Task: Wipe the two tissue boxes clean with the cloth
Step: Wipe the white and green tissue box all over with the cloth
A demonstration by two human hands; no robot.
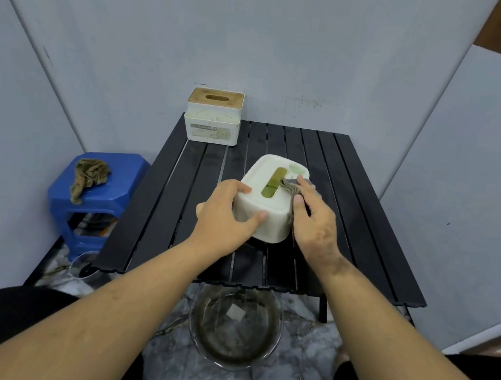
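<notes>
A white rounded tissue box (266, 188) with a green slot in its lid sits tilted at the middle of the black slatted table (350, 207). My left hand (224, 215) grips its near left corner. My right hand (314, 222) presses a folded grey-brown cloth (290, 188) against the box's right edge, beside the slot. A second white tissue box (212, 121) with a wooden lid stands upright at the table's far left corner, apart from both hands.
A blue plastic stool (111, 192) stands left of the table with a crumpled olive rag (88, 176) on it. A glass bowl (235, 328) with murky water sits on the floor under the table's near edge. Grey panels enclose the space.
</notes>
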